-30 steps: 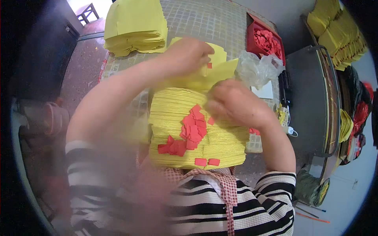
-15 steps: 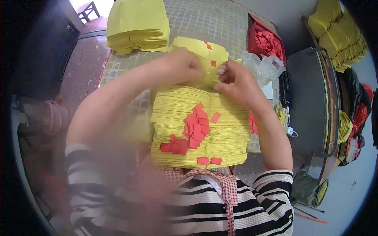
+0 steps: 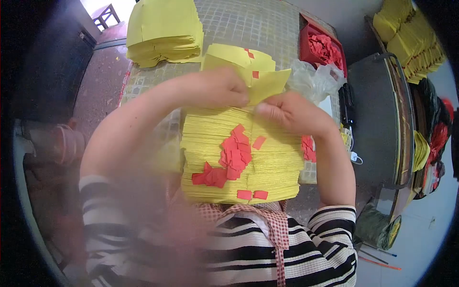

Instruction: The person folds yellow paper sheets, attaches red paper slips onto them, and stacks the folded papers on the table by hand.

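Observation:
My left hand (image 3: 222, 87) is closed at the near edge of a yellow paper sheet (image 3: 267, 85), fingers curled under. Close beside it on the right, my right hand (image 3: 287, 111) pinches the same sheet, its thumb toward the left. Beyond them lie more yellow sheets (image 3: 224, 53) with small red paper pieces (image 3: 255, 74) on them. Below both hands, a thick fanned row of yellow papers (image 3: 277, 165) fills the near part of the table. A heap of red pieces (image 3: 235, 155) rests on that row, with several single ones around it.
A tall yellow paper stack (image 3: 165, 33) stands at the back left of the tiled table (image 3: 239, 21). At the back right are a red box (image 3: 306, 52) of red pieces and a clear plastic bag (image 3: 315, 81). A dark cabinet (image 3: 370, 119) stands farther right.
Both hands have come down toward the row, and the sheet's right corner now stands raised beside them. Since the earliest frame, my left hand has drawn back from the farther sheets.

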Motion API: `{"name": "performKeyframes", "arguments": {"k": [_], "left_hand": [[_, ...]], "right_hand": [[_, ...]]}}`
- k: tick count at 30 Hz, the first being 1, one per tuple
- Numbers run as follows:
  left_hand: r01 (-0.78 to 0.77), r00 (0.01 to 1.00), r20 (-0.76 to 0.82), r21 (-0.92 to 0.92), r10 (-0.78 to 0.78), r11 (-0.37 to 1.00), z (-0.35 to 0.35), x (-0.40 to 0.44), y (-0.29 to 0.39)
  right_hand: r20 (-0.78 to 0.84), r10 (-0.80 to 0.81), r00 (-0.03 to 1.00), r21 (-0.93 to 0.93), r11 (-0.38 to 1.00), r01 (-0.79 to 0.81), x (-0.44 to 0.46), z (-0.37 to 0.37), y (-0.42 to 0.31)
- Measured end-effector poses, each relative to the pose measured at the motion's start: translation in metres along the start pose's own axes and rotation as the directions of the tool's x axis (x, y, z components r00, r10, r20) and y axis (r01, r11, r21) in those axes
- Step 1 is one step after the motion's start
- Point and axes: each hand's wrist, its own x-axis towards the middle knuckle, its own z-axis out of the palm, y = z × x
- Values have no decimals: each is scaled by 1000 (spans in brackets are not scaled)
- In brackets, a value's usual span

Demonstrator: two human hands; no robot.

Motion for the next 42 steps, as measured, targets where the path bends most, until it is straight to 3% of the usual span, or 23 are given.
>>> {"name": "performKeyframes", "arguments": {"k": [2, 3, 4, 6, 9, 11, 13, 15, 16, 18, 21, 23, 24, 26, 27, 29, 34, 36, 37, 39, 42], "left_hand": [[50, 996, -73, -8, -50, 999, 4, -1, 3], [49, 996, -74, -7, -50, 999, 6, -2, 5], [40, 992, -119, -50, -46, 998, 8, -4, 6], [32, 986, -162, -96, -47, 995, 9, -7, 4], [-31, 958, -286, -53, 15, 998, 5, -8, 4], [231, 926, -238, -258, -293, 938, -4, -5, 5], [240, 925, -234, -251, -300, 938, -7, -1, 0], [250, 925, -226, -244, -306, 937, -7, 5, -6], [252, 934, -189, -257, -304, 933, -7, 8, -9], [254, 941, -153, -268, -301, 929, -6, 11, -11], [240, 938, -197, -230, -286, 943, -6, 12, -9], [149, 955, -253, -38, -154, 988, -6, 10, -5], [150, 955, -252, -39, -155, 988, -5, 9, -3], [9, 970, -243, 93, 14, 996, -1, 8, 3], [7, 970, -242, 95, 16, 995, 1, 9, 3], [-162, 944, -279, 70, 175, 984, 6, 9, 3], [-91, 971, -227, -88, 69, 992, 8, 7, 8], [-59, 979, -203, -134, 31, 989, 10, 10, 6], [-76, 977, -209, -148, 44, 986, 11, 11, 4], [-92, 975, -217, -163, 55, 982, 12, 10, 4], [-51, 974, -227, -170, 12, 984, 13, 8, 4]], "right_hand": [[-134, 52, 990, -65, 996, -61, 10, -4, 7], [-207, 120, 971, 111, 989, -99, 9, -3, 7], [-207, 118, 971, 110, 989, -97, 11, 1, 11], [-427, 157, 891, 212, 975, -70, 15, 9, 21], [-536, 136, 833, 158, 986, -59, 15, 13, 21], [-491, 129, 861, 161, 985, -55, 8, 11, 9], [-444, 120, 888, 162, 985, -51, 5, 10, 6], [-319, -36, 947, 107, 992, 74, 2, 9, 10], [-318, -35, 947, 107, 992, 72, 1, 8, 7], [-250, 79, 965, 45, 997, -70, 2, 1, -2], [-275, 124, 953, 33, 992, -120, 2, 1, 2], [-276, 116, 954, 1, 993, -120, 1, 1, -3], [-278, 109, 954, -30, 992, -122, 0, 1, -4], [-304, 122, 945, -2, 992, -128, 4, 2, -2], [-330, 135, 934, 25, 991, -134, 6, 2, -1], [-376, 133, 917, 47, 991, -125, 10, 6, 5], [-452, 139, 881, 75, 990, -117, 4, 19, -2], [-600, -43, 799, -15, 999, 42, -3, 33, -1], [-601, -41, 798, -14, 999, 40, -11, 36, -4], [-613, -434, 661, -538, 841, 53, -29, 42, -13], [-593, -465, 657, -599, 800, 26, -54, 62, -24]]}}
